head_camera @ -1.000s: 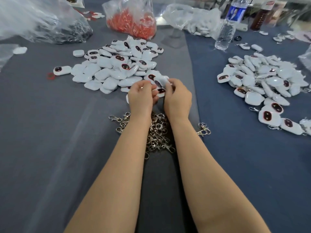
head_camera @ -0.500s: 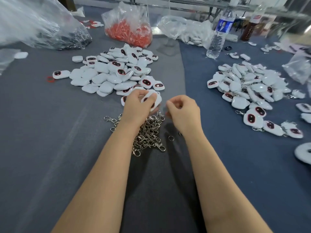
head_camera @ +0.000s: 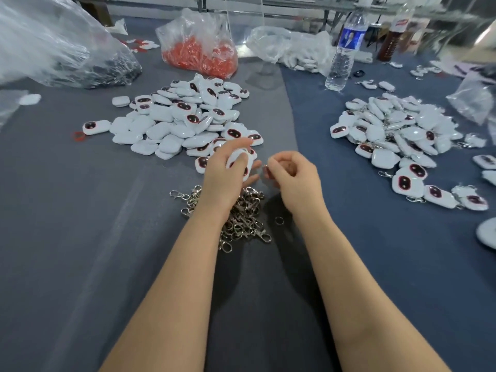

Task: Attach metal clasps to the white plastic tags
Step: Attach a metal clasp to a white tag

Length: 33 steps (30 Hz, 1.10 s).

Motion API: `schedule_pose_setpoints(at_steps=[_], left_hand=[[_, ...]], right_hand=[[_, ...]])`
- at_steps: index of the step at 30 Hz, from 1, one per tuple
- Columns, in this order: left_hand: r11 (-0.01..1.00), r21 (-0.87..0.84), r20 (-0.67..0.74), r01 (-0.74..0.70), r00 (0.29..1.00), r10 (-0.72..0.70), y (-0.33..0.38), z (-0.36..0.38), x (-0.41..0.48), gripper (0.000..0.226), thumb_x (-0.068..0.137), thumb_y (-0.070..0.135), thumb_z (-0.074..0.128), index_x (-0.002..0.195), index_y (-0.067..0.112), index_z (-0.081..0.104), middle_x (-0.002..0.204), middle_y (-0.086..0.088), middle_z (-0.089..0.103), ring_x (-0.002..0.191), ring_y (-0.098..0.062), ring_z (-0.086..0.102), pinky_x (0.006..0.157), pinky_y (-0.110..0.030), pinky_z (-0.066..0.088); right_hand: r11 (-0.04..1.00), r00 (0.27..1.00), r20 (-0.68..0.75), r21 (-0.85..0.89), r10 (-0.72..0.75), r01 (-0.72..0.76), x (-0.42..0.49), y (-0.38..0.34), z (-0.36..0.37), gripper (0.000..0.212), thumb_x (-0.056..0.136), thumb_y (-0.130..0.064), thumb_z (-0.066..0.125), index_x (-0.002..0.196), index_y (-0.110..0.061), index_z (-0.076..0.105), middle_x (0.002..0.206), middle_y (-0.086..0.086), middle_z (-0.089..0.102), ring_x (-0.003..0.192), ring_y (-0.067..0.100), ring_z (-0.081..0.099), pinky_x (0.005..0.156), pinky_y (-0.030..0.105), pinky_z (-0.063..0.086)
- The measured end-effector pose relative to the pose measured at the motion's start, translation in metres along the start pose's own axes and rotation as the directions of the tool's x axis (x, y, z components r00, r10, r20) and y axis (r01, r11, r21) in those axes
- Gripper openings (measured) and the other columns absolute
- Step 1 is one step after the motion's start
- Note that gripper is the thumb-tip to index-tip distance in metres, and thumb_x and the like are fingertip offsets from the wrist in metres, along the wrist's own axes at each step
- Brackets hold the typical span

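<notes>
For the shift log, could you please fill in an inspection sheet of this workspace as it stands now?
Surface: table under grey and blue cloth.
Job's things: white tag pile ahead left; clasp heap below the wrists; second tag pile right, some with clasps.
Clutter: bag of red pieces, clear bags, water bottle.
Hands: left hand grips a white tag; right hand pinches a small metal piece.
Cables: nothing seen.
Surroundings: blurred table frames behind.
</notes>
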<state>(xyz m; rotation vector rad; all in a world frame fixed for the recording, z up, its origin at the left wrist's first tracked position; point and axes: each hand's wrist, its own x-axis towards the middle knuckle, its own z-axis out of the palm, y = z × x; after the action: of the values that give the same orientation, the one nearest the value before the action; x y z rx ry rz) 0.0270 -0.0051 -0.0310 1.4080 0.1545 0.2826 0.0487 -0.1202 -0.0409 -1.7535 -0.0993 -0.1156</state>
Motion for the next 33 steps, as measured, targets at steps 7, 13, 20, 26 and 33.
schedule_pose_setpoints(at_steps=[7,13,20,26,33], left_hand=[[0.925,0.369,-0.002,-0.087,0.996,0.094,-0.004,0.001,0.0,0.009,0.088,0.023,0.063,0.09,0.017,0.07,0.1,0.008,0.063,0.103,-0.017,0.06,0.093,-0.043,0.05],[0.902,0.427,0.016,-0.067,0.998,0.067,-0.005,0.003,-0.001,0.005,0.087,0.022,0.065,0.091,0.02,0.065,0.118,0.004,0.058,0.115,-0.014,0.052,0.099,-0.038,0.044],[0.925,0.381,-0.018,-0.01,1.0,0.018,-0.001,0.002,-0.002,0.014,0.087,0.015,0.065,0.079,0.025,0.058,0.095,0.001,0.065,0.088,-0.019,0.068,0.088,-0.037,0.053],[0.958,0.285,-0.036,-0.043,0.998,0.055,0.0,0.0,-0.003,0.015,0.089,0.007,0.06,0.08,0.019,0.059,0.085,0.001,0.066,0.066,-0.002,0.068,0.066,-0.022,0.057],[0.791,0.584,0.022,-0.185,0.977,0.213,-0.003,0.003,-0.005,0.004,0.089,0.017,0.061,0.091,0.018,0.064,0.091,0.006,0.066,0.086,-0.013,0.063,0.081,-0.023,0.051]], right_hand=[[0.986,0.99,0.138,0.164,-0.007,-0.016,0.004,-0.003,-0.006,0.02,0.093,-0.004,0.054,0.087,-0.016,0.068,0.072,-0.002,0.07,0.068,0.006,0.064,0.067,0.019,0.052],[0.989,0.989,0.145,0.15,-0.021,-0.001,0.004,-0.005,-0.009,0.022,0.093,-0.001,0.053,0.086,-0.019,0.065,0.075,-0.001,0.069,0.069,0.006,0.064,0.068,0.018,0.052],[0.987,0.989,0.079,-0.097,-0.123,0.131,0.003,-0.01,-0.009,0.032,0.091,-0.003,0.054,0.08,-0.033,0.062,0.086,-0.005,0.069,0.083,0.013,0.066,0.078,0.025,0.054],[0.946,0.974,0.155,-0.254,-0.165,0.201,0.0,-0.01,-0.005,0.022,0.091,-0.015,0.057,0.083,-0.034,0.066,0.079,-0.007,0.068,0.067,0.007,0.058,0.059,0.017,0.046],[0.953,0.978,0.128,-0.237,-0.164,0.19,0.0,-0.005,-0.004,0.022,0.093,-0.016,0.056,0.075,-0.027,0.056,0.063,-0.018,0.056,0.06,-0.012,0.051,0.058,0.003,0.038]])
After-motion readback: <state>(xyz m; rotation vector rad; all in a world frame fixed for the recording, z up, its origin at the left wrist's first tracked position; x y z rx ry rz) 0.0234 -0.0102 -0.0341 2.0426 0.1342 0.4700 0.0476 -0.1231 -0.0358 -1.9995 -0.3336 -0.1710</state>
